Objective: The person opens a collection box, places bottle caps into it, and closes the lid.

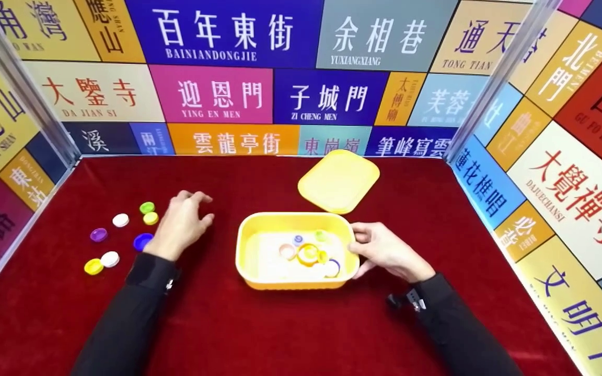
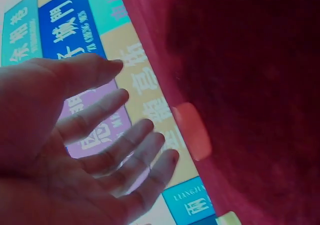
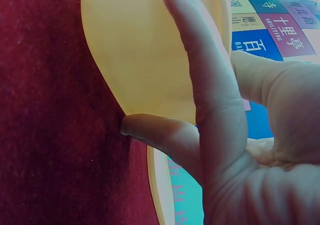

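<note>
A yellow plastic box (image 1: 296, 285) stands open on the red cloth, with several small round caps or rings in it, among them a yellow ring (image 1: 309, 254). My right hand (image 1: 387, 253) grips the box's right end at the rim; in the right wrist view its fingers (image 3: 217, 100) lie against the yellow wall (image 3: 145, 50). Left of the box, my left hand (image 1: 183, 224) is raised over the cloth with fingers spread and nothing in them. Near its fingertips in the left wrist view is an orange-red cap (image 2: 194, 132), which the head view does not show.
Left of my left hand lie several loose caps: purple (image 1: 99, 235), white (image 1: 120, 220), green (image 1: 147, 208), blue (image 1: 143, 241) and yellow (image 1: 93, 267). A yellow lid (image 1: 339, 181) lies behind the box. Printed panels (image 1: 217, 99) wall in the back and sides.
</note>
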Action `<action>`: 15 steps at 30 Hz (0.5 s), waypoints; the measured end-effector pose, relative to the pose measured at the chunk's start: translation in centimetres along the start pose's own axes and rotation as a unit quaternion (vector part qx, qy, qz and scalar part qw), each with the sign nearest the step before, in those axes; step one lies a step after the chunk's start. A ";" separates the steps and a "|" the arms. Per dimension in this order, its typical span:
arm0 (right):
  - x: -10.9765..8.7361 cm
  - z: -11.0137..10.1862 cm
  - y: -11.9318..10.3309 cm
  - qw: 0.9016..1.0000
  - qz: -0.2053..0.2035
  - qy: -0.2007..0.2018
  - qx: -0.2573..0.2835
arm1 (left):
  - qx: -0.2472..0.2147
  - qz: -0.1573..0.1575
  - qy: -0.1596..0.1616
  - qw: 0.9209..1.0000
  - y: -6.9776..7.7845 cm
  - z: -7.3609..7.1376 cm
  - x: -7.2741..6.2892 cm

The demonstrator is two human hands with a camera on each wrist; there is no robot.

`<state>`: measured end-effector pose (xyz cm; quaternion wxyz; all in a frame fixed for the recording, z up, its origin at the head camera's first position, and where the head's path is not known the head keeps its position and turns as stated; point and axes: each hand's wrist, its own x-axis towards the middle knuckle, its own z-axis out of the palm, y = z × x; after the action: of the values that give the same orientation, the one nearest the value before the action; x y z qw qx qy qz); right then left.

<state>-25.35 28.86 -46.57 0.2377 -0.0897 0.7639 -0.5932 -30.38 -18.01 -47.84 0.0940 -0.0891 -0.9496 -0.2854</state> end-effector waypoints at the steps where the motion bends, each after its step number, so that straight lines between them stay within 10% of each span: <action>1: 0.0 0.0 0.0 1.000 0.000 0.000 0.001 | 0.006 -0.006 -0.004 1.000 -0.2 0.0 0.0; 15: 0.1 -0.1 0.2 1.000 0.003 0.003 -0.007 | 0.039 0.024 -0.010 0.999 -1.6 -0.3 -0.6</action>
<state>-25.43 28.94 -46.75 0.2363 -0.0871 0.7689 -0.5877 -30.15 -19.59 -48.59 0.0943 -0.1109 -0.9587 -0.2444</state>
